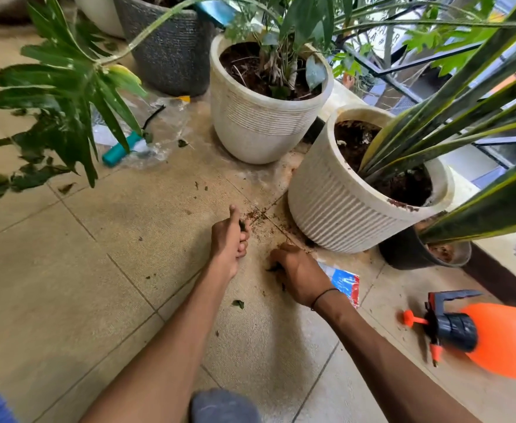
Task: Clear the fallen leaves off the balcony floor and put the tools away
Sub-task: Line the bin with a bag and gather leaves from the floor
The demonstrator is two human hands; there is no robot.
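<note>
Clearly my left hand (230, 236) and right hand (296, 270), curled round leaf scraps (244, 225), could spill them over the floor (67, 285).

Soft even daylight, faint shadows, wide-angle bending at edges, orange sprayer (495, 337) blurred.

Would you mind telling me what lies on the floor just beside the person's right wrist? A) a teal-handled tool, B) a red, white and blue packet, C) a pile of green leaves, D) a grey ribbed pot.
B: the red, white and blue packet lies flat on the tile right next to the right hand, partly hidden by the wrist.
</note>
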